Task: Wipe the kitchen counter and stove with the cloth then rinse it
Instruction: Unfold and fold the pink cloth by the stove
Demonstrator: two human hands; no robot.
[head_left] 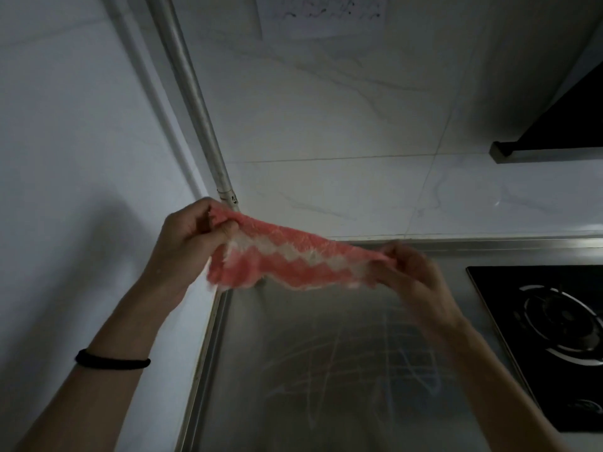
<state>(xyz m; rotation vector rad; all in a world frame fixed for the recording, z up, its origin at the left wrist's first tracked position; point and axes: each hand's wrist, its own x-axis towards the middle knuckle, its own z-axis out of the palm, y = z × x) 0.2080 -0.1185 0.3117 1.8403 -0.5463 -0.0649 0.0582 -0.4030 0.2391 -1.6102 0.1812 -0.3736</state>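
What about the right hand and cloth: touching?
Touching. Head view shows the right hand pinching one end of the cloth, stretched across to the left hand.

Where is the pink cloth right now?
In the head view's middle, the cloth is stretched between the left hand and right hand, above the steel counter.

No text could be read. A sheet of paper (321,14) on the far wall (326,125) carried dark printed marks, too blurred to make out. A small dark mark (234,200) stood near the foot of the pipe (192,93) in the far left corner, also illegible.
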